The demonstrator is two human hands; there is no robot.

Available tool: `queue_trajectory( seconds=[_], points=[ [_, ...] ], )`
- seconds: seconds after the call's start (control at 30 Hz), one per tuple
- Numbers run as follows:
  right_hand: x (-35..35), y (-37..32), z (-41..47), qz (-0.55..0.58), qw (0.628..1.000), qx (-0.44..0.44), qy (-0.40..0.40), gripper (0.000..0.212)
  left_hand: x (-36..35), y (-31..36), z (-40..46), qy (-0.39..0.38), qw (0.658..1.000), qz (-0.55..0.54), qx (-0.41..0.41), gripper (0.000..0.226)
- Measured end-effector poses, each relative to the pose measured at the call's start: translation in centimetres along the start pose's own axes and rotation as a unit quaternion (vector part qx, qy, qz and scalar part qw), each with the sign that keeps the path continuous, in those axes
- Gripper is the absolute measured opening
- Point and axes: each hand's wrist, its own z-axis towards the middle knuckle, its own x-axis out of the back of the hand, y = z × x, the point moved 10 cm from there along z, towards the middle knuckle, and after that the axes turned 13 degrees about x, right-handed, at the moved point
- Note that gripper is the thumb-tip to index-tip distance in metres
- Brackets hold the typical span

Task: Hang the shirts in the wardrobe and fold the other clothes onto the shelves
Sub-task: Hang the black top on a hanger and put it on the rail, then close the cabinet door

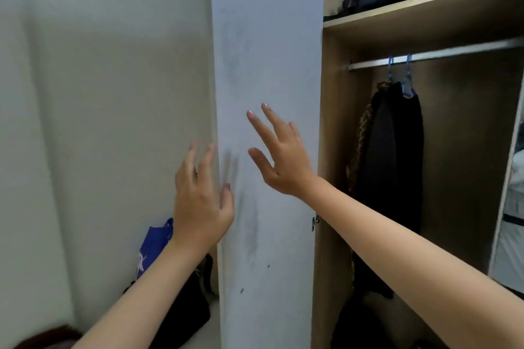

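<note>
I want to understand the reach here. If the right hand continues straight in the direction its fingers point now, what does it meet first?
Most likely the white wardrobe door. The right hand is open, its fingers spread and pointing up and forward at the door's face. Whether it already touches cannot be told, since depth is unclear.

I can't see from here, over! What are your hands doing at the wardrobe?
Left hand and right hand open, empty, at the white door. Dark clothes hang on the rail. Door swung open, nothing blocking.
</note>
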Motion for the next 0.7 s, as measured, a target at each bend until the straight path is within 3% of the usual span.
queue_trajectory(
  seconds=[0.1,0.23,0.33,0.47,0.7],
  points=[
    [-0.7,-2.6,3.3,-0.017,0.999,0.031,-0.035,0.054,-0.8,-3.1,-0.6,-0.11,0.988,-0.073,0.074,0.063],
    [-2.2,-3.5,5.7,-0.061,0.993,0.037,-0.095,0.054,-2.1,-5.0,-1.4,-0.186,0.968,-0.115,0.122,0.059],
    [-3.7,-2.7,5.9,-0.095,0.983,0.03,-0.155,0.053,-2.9,-6.4,-1.8,-0.176,0.955,-0.158,0.179,0.056],
    [-3.6,-2.3,5.3,-0.116,0.978,0.025,-0.173,0.05,-3.0,-6.8,-2.1,-0.149,0.946,-0.199,0.206,0.053],
    [1.4,-2.0,2.6,-0.117,0.98,0.022,-0.161,0.053,-2.4,-1.3,-4.7,-0.141,0.944,-0.241,0.175,0.053]
  ],
)
